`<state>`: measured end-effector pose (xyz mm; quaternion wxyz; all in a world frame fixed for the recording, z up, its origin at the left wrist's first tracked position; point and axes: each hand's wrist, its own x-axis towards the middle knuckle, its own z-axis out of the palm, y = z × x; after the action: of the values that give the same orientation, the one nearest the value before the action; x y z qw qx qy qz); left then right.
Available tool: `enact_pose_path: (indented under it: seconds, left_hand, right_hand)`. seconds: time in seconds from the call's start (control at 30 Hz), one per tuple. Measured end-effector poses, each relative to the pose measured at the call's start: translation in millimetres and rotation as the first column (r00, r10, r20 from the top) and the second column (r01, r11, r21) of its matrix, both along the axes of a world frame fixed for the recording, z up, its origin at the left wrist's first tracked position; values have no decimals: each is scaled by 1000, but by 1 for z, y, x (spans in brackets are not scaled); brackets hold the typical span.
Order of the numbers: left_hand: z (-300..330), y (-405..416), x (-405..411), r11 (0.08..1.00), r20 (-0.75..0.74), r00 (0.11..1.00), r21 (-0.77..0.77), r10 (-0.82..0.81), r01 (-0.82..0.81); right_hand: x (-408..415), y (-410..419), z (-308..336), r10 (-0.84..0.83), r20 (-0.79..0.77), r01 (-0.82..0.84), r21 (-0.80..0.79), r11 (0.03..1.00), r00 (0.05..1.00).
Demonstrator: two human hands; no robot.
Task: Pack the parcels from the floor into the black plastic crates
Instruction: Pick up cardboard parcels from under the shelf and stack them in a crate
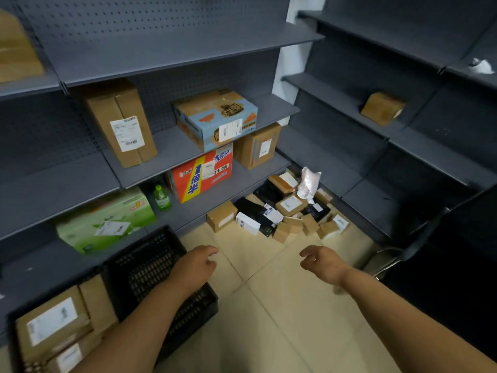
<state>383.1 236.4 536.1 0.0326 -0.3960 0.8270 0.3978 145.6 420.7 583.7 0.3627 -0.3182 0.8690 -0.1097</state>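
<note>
A heap of parcels [289, 208] lies on the floor in the far corner: small brown boxes, black bags, a white box and a crumpled white bag. One black plastic crate [150, 267] stands on the floor at the left with nothing visible inside. A second crate [16, 335] at the lower left holds brown labelled parcels [53, 321]. My left hand [197, 265] hovers over the first crate's right rim, fingers loosely curled and holding nothing. My right hand [321, 262] hangs over the bare floor, fingers apart, holding nothing. Both hands are well short of the heap.
Grey metal shelves line the left and right walls. The left shelves carry large cartons [215, 118], a green pack [105, 219] and a green bottle [162, 197]. A small brown box [382, 107] sits on the right shelf. A black chair [419, 238] stands at the right. Beige tiled floor lies between.
</note>
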Motion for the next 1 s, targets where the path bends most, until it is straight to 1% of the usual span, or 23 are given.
enact_pose_path:
  seconds: [0.17,0.37,0.47,0.6,0.77,0.9,1.0]
  left_hand:
    - [-15,-8,-34,999,32,999,6,44,-44]
    - [-27,-53,-77,995,73,992,4,100,-100]
    - [-34,-83,-107,994,83,990,8,110,-111]
    - [-40,-121,-144,985,71,985,63,157,-161]
    - [-45,-177,-189,984,63,983,34,173,-176]
    - [-48,-206,-217,973,51,974,61,221,-223]
    - [-62,-223,-235,968,90,965,42,245,-249]
  right_hand:
    - [-56,-21,-15,2,61,1,-46,999,998]
    - [-101,-77,-29,-15,169,38,-132,990,986]
    - [-127,-109,-33,-28,167,54,-151,987,986]
    - [-165,-153,-36,-59,161,81,-137,987,985]
    - [-210,-209,-39,16,134,-2,-106,994,991]
    - [-241,-245,-48,9,168,7,-96,995,986]
    - [-266,-272,-62,96,176,-84,-73,994,980]
